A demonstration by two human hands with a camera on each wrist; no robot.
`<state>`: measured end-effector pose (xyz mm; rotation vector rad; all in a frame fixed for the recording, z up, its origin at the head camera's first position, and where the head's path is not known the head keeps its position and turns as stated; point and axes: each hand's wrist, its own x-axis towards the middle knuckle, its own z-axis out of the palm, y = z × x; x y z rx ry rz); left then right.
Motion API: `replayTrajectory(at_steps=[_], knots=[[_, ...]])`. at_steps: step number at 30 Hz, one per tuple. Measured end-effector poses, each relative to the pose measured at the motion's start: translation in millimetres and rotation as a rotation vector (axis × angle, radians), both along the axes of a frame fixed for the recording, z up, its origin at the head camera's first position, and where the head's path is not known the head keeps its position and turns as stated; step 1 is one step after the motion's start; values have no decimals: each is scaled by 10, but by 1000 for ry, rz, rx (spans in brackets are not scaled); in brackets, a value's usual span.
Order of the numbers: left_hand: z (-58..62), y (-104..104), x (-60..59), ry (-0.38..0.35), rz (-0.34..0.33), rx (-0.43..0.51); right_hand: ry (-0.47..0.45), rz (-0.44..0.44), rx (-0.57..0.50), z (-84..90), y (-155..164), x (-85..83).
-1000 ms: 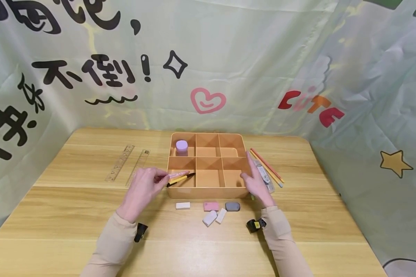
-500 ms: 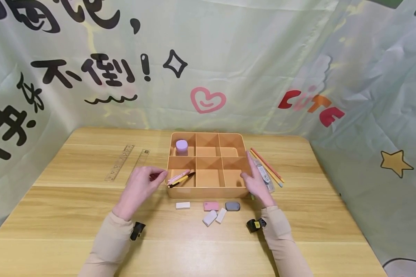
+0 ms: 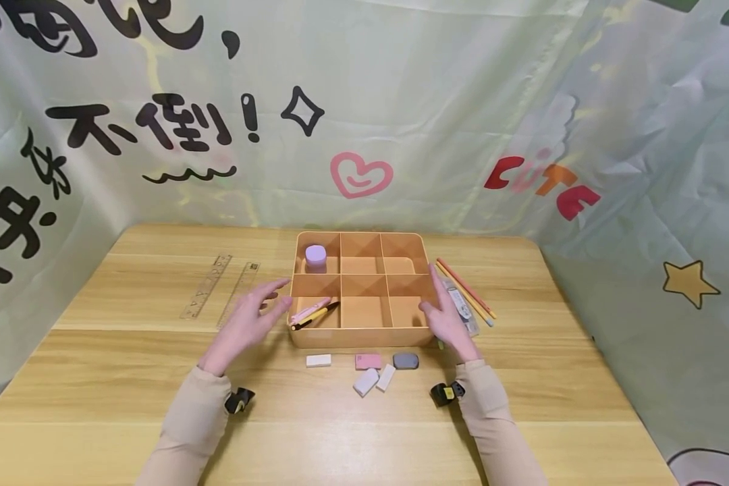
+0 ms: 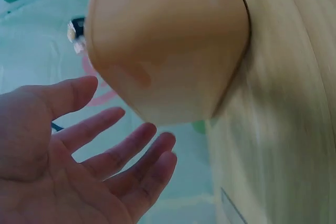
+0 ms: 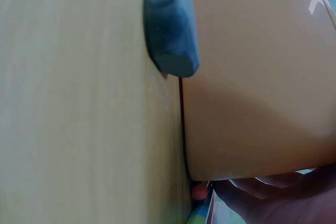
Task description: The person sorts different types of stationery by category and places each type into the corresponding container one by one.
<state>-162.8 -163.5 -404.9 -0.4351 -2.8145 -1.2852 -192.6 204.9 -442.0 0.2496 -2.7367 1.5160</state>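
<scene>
A: What are the hands doing?

B: The left hand (image 3: 249,320) is hovering just left of the orange plastic six-compartment organiser tray (image 3: 364,336), fingers spread and nearly straight, gripping nothing. The right hand (image 3: 446,317) is lying against the tray's right wall, fingers extended along it, thumb on the near corner.

A: And the pens, where are they sitting?

B: In the near-left compartment. Two are showing there: a pink pen (image 3: 311,310) and a yellow-and-black pen (image 3: 316,315), both slanting across it with their ends poking over the left rim, just beside the left fingertips.

A: Count the rest for me.

B: One lilac round-cornered jar (image 3: 315,256) is standing in the far-left compartment. Five erasers are lying in front of the tray: a white rectangular one (image 3: 318,360), a pink one (image 3: 368,361), a grey oval one (image 3: 406,360), and two pale ones (image 3: 373,380) angled together. Two clear plastic rulers (image 3: 221,295) are lying well left of the tray. To its right, thin orange and yellow pencils (image 3: 470,295) are lying side by side; I am counting three at least, beside a clear flat case (image 3: 462,309) partly hidden by the right hand.

A: Are the wrist cameras adding anything?

B: The left wrist view is showing the open palm (image 4: 68,177) with a gap between the fingers and the tray's rounded corner (image 4: 168,40), so no contact there. The right wrist view is showing the grey eraser (image 5: 170,24) close to the tray's front wall, and fingertips (image 5: 273,195) at the corner. Neither is showing the compartments; only the head view does.
</scene>
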Motion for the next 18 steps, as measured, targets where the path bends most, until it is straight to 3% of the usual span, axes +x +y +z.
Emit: replayTrajectory(at_steps=[6, 11, 18], knots=[[-105, -366, -107, -92, 73, -16, -20, 0, -19, 1, -2, -4], [-167, -677, -191, -190, 168, -135, -25, -3, -23, 0, 2, -4], [-211, -811, -216, -340, 249, -221, -19, -3, -20, 5, -7, -1]])
